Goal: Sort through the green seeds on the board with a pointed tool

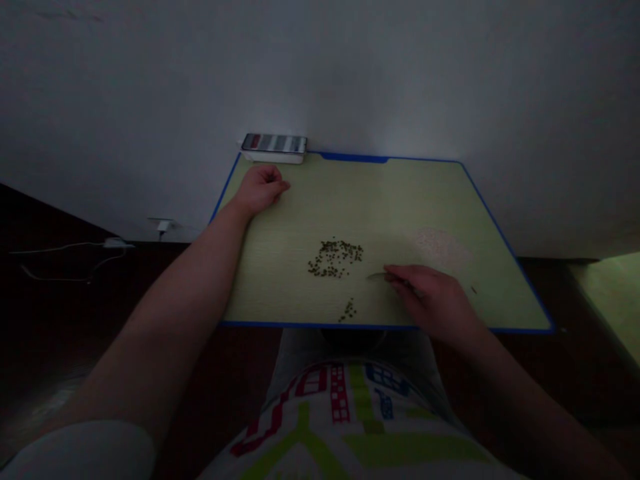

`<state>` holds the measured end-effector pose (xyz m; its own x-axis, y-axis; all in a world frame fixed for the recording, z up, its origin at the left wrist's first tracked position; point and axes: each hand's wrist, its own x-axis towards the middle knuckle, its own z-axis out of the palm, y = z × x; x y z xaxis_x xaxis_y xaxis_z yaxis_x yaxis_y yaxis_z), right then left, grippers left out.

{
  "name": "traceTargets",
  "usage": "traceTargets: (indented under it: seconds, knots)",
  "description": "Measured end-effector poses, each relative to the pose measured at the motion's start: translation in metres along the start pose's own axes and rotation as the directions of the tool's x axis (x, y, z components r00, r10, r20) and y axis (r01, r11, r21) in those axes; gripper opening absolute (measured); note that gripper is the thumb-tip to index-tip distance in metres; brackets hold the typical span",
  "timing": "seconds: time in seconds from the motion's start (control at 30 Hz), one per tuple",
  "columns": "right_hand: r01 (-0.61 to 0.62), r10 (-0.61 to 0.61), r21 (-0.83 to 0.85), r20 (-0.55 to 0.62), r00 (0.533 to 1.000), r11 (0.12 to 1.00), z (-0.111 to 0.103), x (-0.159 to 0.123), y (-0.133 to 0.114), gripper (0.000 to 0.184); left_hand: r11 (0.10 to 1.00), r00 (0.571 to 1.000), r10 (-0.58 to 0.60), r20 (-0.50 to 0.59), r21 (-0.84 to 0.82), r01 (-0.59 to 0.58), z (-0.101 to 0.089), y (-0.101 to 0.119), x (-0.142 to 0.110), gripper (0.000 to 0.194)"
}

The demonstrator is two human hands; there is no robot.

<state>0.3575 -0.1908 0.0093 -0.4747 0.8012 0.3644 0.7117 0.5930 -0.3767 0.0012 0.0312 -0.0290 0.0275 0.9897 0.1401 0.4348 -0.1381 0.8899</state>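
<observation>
My right hand (434,297) pinches a slim metal tool (376,275) that looks like tweezers, its thin tip pointing left just above the board. Left of that tip lies a loose scatter of small dark green beans (336,259). A smaller group of the same beans (349,310) is close to the board's near edge. Beyond my right hand is a patch of pale grains (443,247), rice-like in look. At the far left of the board rests my left hand (261,188), fingers curled closed with the thumb against them; what they hold, if anything, is hidden.
The pale yellow-green board (385,200) has a blue rim and backs onto a wall. A phone (275,143) lies on a white box (277,158) at its back left corner. A small dark sliver (473,290) sits at right. A plug (163,227) and cables are low at left.
</observation>
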Motion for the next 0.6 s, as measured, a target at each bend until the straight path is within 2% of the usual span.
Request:
traceTargets:
  seconds: [0.1,0.17,0.47,0.6]
  knots:
    - [-0.079,0.075,0.032,0.101,0.992,0.996,0.009,0.004,0.001,0.033,1.0,1.0,0.009,-0.006,-0.006,-0.009,0.001,-0.001,0.0,0.02]
    - [-0.088,0.081,0.055,0.122,0.989,0.995,0.016,0.008,-0.002,0.034,1.0,1.0,0.02,0.005,-0.018,-0.02,0.001,-0.002,0.001,0.019]
    - [-0.059,0.011,0.196,0.239,0.971,0.979,0.029,0.014,-0.035,0.034,1.0,1.0,0.002,0.026,-0.021,-0.001,-0.001,0.003,-0.001,0.025]
    - [0.001,-0.045,0.214,0.202,0.978,0.977,0.027,0.009,-0.039,0.032,1.0,0.999,-0.02,0.034,-0.021,0.02,-0.002,0.011,-0.005,0.022]
